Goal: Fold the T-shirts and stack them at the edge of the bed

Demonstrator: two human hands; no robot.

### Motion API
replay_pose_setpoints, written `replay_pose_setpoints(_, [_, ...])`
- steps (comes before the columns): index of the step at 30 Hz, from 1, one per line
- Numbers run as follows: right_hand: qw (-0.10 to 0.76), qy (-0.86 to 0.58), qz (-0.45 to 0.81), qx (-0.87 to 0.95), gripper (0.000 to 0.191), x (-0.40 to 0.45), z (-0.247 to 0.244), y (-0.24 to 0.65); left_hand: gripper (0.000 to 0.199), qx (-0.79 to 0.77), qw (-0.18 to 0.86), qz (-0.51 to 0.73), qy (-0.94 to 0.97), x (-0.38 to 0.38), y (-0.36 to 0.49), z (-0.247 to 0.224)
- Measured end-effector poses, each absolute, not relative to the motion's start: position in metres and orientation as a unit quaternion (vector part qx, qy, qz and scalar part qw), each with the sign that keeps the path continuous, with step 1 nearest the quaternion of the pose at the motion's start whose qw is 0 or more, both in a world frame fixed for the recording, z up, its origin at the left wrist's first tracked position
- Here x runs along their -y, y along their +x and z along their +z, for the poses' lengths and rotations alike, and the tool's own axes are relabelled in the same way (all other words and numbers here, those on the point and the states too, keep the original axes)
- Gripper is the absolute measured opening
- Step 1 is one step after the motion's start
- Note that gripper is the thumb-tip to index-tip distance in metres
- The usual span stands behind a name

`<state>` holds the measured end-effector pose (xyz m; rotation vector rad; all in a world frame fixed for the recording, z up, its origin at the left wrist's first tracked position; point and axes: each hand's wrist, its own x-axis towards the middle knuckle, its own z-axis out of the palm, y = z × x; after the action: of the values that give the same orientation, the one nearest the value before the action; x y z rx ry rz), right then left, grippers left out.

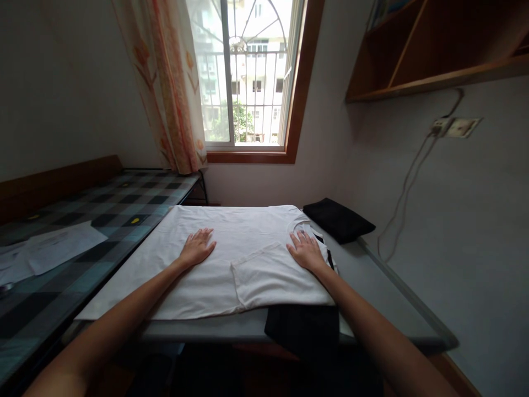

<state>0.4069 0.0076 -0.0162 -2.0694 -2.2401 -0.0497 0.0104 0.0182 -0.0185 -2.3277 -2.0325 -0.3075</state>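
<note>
A white T-shirt (231, 231) lies spread sideways over the table, its collar at the right and its hem at the left. One sleeve (268, 275) is laid over the body of the shirt near the front. My left hand (198, 246) rests flat on the middle of the shirt, fingers stretched out. Near the collar, my right hand (305, 249) lies flat with its fingers spread. Black cloth (306, 328) shows under the shirt and hangs over the table's front edge. Some black also peeks out beside the collar.
A folded black cloth (339, 219) lies at the table's (384, 298) back right. To the left is a bed with a checked cover (144, 190) and white papers (66, 248). A curtain (169, 82) hangs by the window. Cables (403, 198) run down the right wall below a wooden shelf (438, 74).
</note>
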Motion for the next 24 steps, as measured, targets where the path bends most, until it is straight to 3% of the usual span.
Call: replay_pose_setpoints(24, [0.038,-0.674,-0.051,0.736,0.059,0.032,-0.018,0.412,0.056,0.642,0.021,-0.068,-0.764,0.016,0.014,-0.016])
